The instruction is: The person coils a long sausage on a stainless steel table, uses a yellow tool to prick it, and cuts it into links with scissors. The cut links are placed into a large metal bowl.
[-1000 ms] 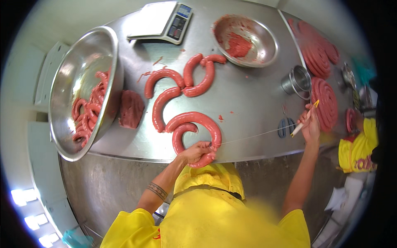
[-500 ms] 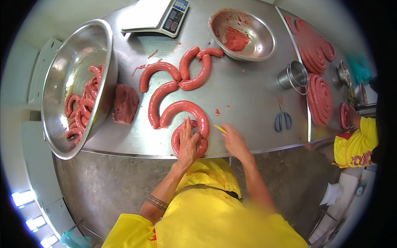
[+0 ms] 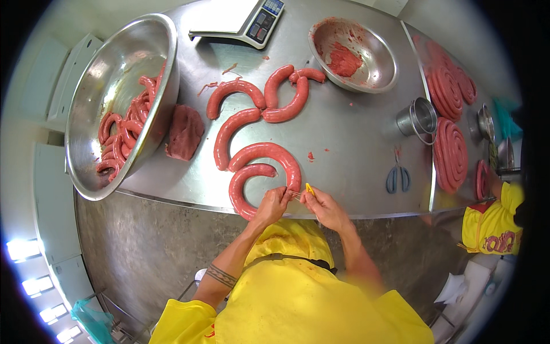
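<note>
Several curved red sausages (image 3: 252, 123) lie on the steel table (image 3: 349, 143). The nearest one is a horseshoe-shaped sausage (image 3: 243, 183) at the front edge. My left hand (image 3: 272, 206) pinches the end of that sausage. My right hand (image 3: 323, 206) is close beside it, holding a small yellow tool (image 3: 310, 189) with a thin string running between the two hands. Both forearms come up from my yellow shirt.
A big steel bowl (image 3: 123, 63) with sausage links stands at the left, a meat lump (image 3: 184, 132) beside it. A scale (image 3: 240, 20), a bowl of mince (image 3: 352, 54), a metal cup (image 3: 418, 117), blue scissors (image 3: 397, 178) and coiled sausages (image 3: 450, 152) lie further off. Another person in yellow (image 3: 492, 226) stands at the right.
My right hand came back from the far right of the table, where it held the string stretched out, to the sausage end beside my left hand.
</note>
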`<move>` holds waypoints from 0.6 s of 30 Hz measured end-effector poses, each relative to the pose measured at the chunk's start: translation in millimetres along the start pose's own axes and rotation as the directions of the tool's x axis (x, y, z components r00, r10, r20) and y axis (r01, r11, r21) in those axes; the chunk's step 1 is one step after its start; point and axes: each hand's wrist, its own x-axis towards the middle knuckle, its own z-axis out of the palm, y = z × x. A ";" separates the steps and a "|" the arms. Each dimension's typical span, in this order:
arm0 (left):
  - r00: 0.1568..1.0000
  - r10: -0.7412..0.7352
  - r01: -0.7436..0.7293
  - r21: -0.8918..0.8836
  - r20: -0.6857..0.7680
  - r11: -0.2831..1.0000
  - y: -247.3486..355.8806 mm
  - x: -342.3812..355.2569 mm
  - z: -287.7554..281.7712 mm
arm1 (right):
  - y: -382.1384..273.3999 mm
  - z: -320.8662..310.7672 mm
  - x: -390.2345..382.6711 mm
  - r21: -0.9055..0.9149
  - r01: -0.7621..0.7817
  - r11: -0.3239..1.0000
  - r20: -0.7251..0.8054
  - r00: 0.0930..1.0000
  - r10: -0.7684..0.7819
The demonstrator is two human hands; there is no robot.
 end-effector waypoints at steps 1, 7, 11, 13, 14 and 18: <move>0.999 0.049 -0.049 0.020 -0.021 0.999 -1.4 0.4 2.2 | -5.0 2.7 -3.5 -0.152 0.035 0.988 -0.095 0.994 -0.049; 0.994 0.074 -0.072 -0.023 0.085 0.997 -1.4 -3.6 -13.0 | -90.3 -55.4 -12.1 0.647 0.638 0.417 -0.719 0.693 0.055; 0.970 0.052 -0.047 -0.026 0.239 0.999 4.0 -0.5 -23.9 | -84.6 -163.0 -56.6 0.441 0.614 0.655 -0.704 0.689 -0.171; 0.957 0.035 -0.037 0.000 0.286 0.999 2.5 6.2 -27.7 | -42.5 -182.1 -82.8 0.464 0.331 0.822 -0.509 0.859 -0.058; 0.955 0.024 -0.028 0.009 0.294 1.000 0.2 10.8 -32.4 | -33.4 -202.3 -104.8 0.531 0.567 0.630 -0.664 0.740 -0.106; 0.799 -0.269 0.558 -0.497 0.538 0.665 -11.8 24.9 -48.5 | 13.5 -146.3 -165.4 0.658 0.180 0.731 -0.611 0.695 0.379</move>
